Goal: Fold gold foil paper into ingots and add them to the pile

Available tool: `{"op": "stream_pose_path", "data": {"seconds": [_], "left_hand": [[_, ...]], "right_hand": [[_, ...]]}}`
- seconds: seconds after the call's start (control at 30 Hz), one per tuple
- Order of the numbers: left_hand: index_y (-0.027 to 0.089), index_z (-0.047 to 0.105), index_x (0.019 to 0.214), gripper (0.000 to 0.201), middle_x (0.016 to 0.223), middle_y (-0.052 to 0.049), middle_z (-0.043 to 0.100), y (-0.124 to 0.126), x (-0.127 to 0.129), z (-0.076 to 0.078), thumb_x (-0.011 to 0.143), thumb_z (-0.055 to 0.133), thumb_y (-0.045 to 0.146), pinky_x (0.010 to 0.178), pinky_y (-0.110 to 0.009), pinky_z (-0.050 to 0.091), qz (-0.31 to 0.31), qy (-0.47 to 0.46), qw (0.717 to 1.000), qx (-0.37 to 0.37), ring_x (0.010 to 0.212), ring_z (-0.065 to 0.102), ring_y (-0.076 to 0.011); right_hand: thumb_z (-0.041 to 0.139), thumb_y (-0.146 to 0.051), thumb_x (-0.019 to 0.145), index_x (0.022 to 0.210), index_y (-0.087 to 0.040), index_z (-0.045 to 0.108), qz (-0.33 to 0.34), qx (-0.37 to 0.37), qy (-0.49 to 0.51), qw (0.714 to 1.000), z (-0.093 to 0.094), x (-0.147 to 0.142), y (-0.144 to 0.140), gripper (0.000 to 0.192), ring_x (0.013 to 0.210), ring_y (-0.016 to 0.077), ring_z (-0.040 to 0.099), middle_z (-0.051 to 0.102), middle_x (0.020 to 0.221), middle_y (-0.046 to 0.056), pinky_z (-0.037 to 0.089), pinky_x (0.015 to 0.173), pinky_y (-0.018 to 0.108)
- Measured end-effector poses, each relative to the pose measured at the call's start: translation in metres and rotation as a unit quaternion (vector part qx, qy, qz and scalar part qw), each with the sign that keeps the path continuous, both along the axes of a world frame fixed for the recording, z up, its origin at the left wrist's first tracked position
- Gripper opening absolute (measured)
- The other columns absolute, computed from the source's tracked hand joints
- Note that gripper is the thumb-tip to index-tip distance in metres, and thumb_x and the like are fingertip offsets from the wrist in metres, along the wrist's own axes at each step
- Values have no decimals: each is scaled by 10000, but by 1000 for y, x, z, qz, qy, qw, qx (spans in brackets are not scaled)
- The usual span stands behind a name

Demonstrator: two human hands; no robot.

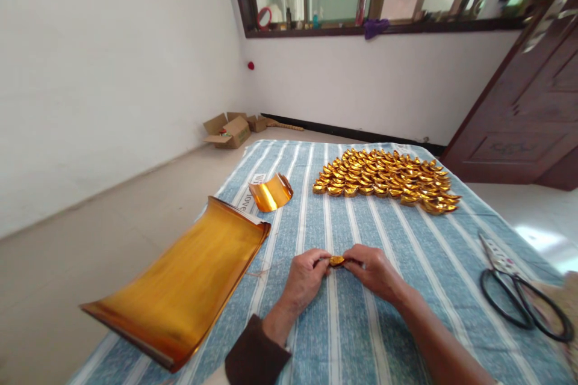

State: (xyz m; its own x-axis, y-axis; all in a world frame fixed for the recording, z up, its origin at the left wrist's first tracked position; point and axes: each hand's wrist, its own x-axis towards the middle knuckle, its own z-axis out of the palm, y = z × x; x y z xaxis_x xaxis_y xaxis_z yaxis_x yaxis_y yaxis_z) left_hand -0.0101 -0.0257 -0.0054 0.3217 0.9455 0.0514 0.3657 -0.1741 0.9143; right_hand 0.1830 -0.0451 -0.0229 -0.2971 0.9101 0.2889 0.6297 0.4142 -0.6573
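Between my two hands, close above the striped cloth, is a small gold foil paper ingot (336, 261). My left hand (309, 274) pinches its left end with thumb and forefinger. At the right end, the fingers of my right hand (371, 267) are closed on it too. Beyond my hands, several rows of finished gold paper ingots (383, 174) sit packed together at the far right of the table. A large stack of gold foil sheets (180, 277) lies to the left, its edges curling up. Past it stands a smaller curved stack of gold foil pieces (271, 192).
A blue and white striped cloth (311, 222) covers the table. Black-handled scissors (515, 289) lie at the right edge, blades pointing away. Cardboard boxes (232, 131) stand on the floor by the wall. A brown door (524, 102) is at the far right.
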Motion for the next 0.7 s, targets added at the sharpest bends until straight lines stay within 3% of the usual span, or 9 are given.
{"op": "stream_pose_path", "data": {"seconds": [0.27,0.7], "left_hand": [[195,734,841,229,686,-7,691,-1,-1,1,797,510,216,665,-262,500,3,2,1000,-3,627,637,-161],[171,714,883,246,803,-43,718,3,-1,-12,777,553,324,649,-273,509,36,-33,998,-33,672,650,-185]], "right_hand": [[548,-156,893,859,-216,697,-3,-6,-10,1000,0,-1,1,164,732,160,628,671,770,16,447,679,252],[547,-167,893,844,-208,705,-14,-19,9,1000,-4,-4,2,171,737,154,625,672,770,17,427,679,244]]}}
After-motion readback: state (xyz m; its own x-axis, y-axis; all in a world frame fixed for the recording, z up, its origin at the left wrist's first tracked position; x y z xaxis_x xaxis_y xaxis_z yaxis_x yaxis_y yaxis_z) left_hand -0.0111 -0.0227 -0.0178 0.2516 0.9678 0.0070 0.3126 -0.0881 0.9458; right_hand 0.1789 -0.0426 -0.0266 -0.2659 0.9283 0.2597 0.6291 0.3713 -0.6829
